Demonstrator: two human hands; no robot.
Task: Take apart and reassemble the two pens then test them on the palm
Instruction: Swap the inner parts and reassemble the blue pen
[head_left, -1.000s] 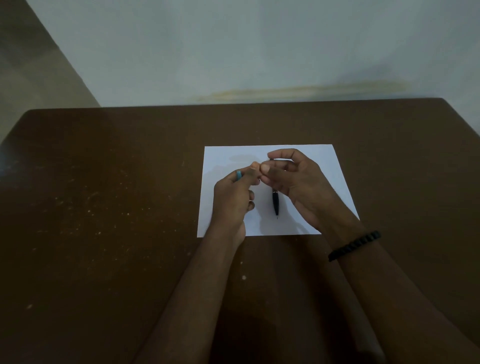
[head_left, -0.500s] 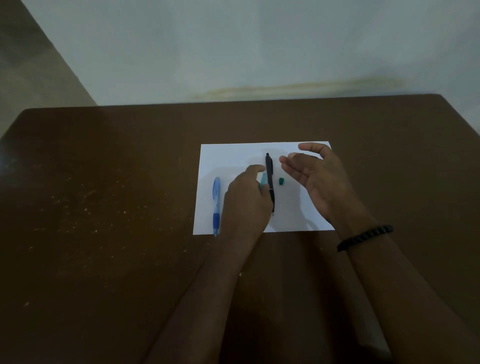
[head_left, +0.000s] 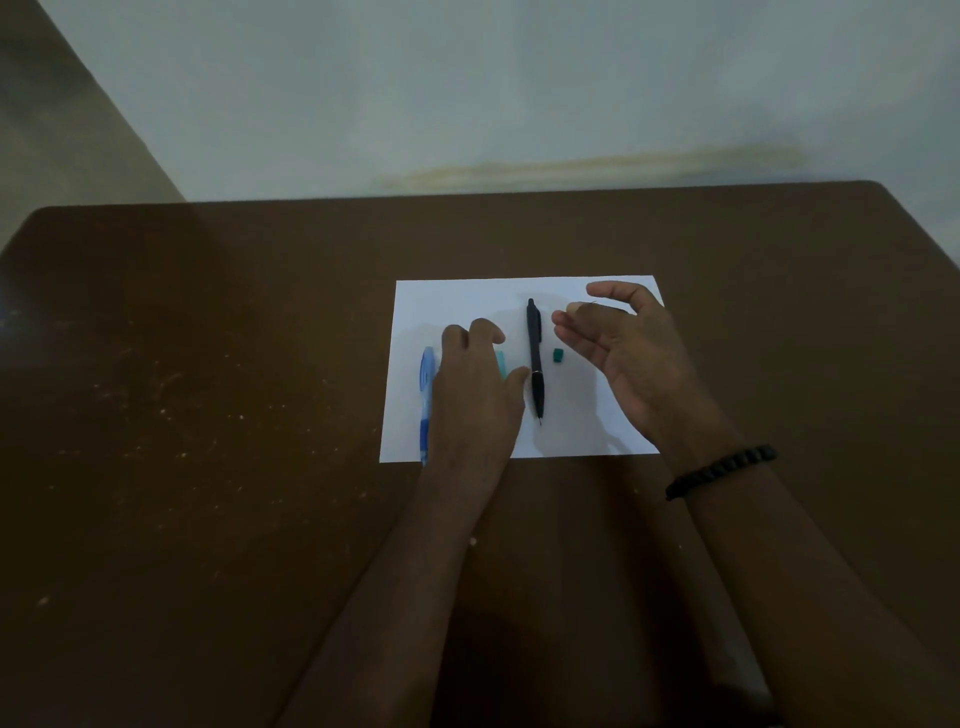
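a long, thin black pen (head_left: 534, 358) lies flat in the middle of a white sheet of paper (head_left: 467, 299), with its sharp tip pointing toward the person. a blue pen (head_left: 426, 395) with a see-through top and a darker blue grip lies at the left side of the sheet, side by side with the black one but apart from it. its near end sits right at the paper's edge. a tiny green piece (head_left: 558, 355), shaped like a little block, sits just right of the black pen. a pale teal piece (head_left: 500, 361) peeks out from under the left hand (head_left: 475, 395). the left hand is palm down over the paper between the two pens, fingers loosely spread, and its thumb is right beside the black pen. it grips nothing that can be seen. the right hand (head_left: 621, 353) is open and cupped, palm turned to the left, over the right side of the sheet. a black bead bracelet (head_left: 722, 470) goes round that wrist. the paper lies on a smooth dark brown bench (head_left: 208, 415) with small pale specks on it.
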